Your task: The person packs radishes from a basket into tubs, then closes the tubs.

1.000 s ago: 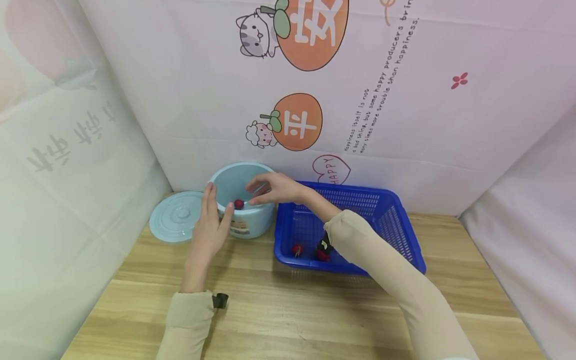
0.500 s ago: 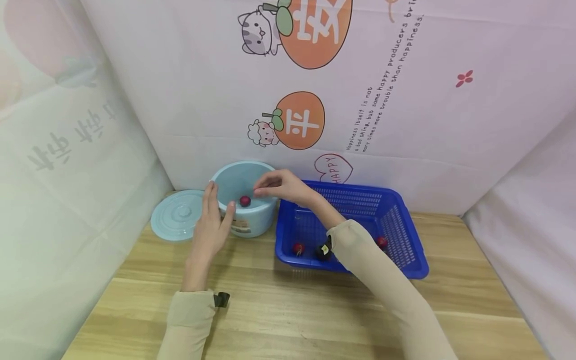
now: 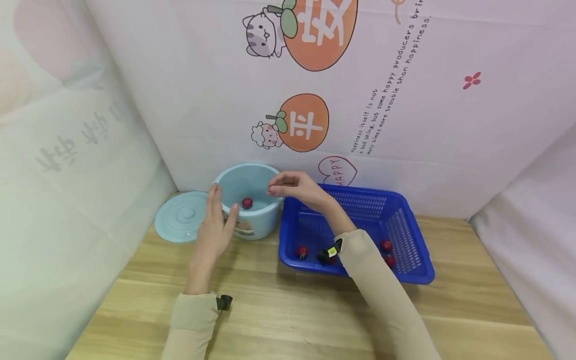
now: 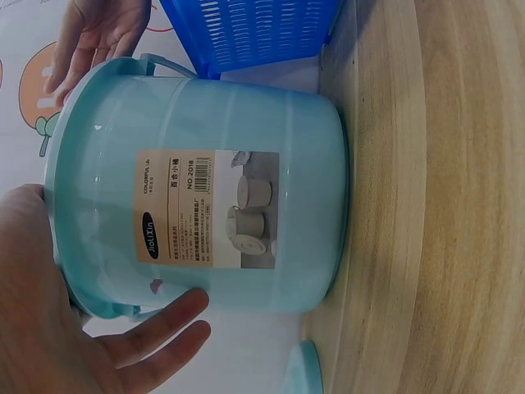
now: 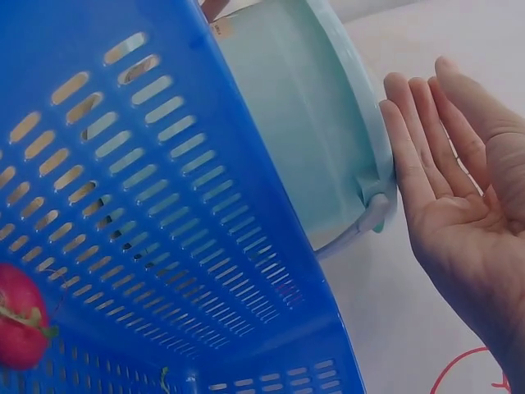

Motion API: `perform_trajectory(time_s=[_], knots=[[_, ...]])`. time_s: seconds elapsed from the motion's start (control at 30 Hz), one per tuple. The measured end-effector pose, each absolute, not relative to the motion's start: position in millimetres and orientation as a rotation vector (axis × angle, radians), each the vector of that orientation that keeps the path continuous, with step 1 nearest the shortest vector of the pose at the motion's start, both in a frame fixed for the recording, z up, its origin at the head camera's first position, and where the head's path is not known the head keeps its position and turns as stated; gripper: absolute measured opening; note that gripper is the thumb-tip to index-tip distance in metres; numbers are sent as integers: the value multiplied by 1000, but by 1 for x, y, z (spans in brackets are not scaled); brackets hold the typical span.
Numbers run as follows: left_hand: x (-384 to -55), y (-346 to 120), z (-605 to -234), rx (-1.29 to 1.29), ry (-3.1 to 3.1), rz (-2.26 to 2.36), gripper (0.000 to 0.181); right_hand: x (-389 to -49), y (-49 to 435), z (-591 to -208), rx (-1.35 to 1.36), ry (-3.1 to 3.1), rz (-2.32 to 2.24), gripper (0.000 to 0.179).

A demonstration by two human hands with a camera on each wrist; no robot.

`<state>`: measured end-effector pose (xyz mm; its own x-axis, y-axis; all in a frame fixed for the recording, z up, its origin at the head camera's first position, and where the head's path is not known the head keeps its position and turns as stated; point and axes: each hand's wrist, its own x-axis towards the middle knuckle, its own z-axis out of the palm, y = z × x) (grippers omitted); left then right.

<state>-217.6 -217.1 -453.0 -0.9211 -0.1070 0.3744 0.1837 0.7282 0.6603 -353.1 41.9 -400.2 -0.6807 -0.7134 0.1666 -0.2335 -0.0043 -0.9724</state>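
A light blue bucket (image 3: 261, 226) stands upright by the back wall, with one red radish (image 3: 247, 203) visible inside. My left hand (image 3: 214, 237) rests against its left front side, fingers extended; the left wrist view shows two fingers lying beside the label (image 4: 207, 208). Over the bucket's right rim, my right hand (image 3: 300, 191) hovers with loosely bent fingers and an empty palm. To the right sits a blue plastic basket (image 3: 285, 250) holding several radishes (image 3: 302, 252). One radish (image 5: 20, 318) with green stem stubs appears close up in the right wrist view. My right forearm hides part of the basket.
A round light blue lid (image 3: 180, 216) lies left of the bucket. Printed cloth walls (image 3: 207, 90) enclose the wooden table (image 3: 279, 320) at the back and sides. The bucket's handle (image 5: 357, 226) hangs on the basket side.
My right hand has withdrawn from inside the bucket to above its right rim, leaving the radish inside. My left hand stays against the bucket. More radishes show in the basket's right end.
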Motion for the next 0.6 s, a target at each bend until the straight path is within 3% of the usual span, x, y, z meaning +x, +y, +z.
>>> perform_trajectory(time_s=[0.33,0.6], knots=[[-218,-218,-453,-80,-2535,-1018,77,-353,50,-402,-994,1872,-1763,16],[-218,-219,-454,-73,-2531,-1023,77,-355,92,-404,-943,1919,-1793,18]])
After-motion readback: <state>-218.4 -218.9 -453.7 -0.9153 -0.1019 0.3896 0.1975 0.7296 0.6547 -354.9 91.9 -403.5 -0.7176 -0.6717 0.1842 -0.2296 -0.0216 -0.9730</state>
